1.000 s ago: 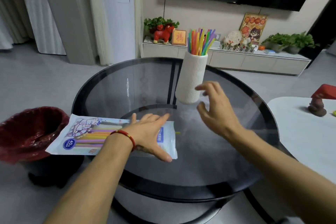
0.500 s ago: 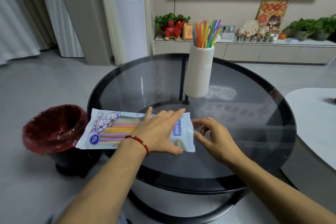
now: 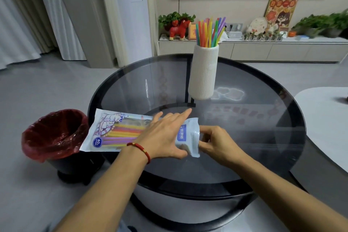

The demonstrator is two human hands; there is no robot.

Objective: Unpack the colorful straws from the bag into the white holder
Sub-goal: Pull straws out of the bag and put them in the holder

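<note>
Two hands on the bag, lying left-right on my surface: left hand flat pinning it, right hand pinching the open end, maybe a straw. Holder behind.

Your left hand lies flat over the middle of the bag, so the straws inside show only toward the table's left edge; their right ends are hidden. Your right hand has its fingertips at the bag's open end, and you cannot tell whether they pinch a straw or only the plastic. The white holder hides the lower lengths of the straws standing in it. The bag's small print is too blurred to read. The white table is cut by the right edge.
</note>
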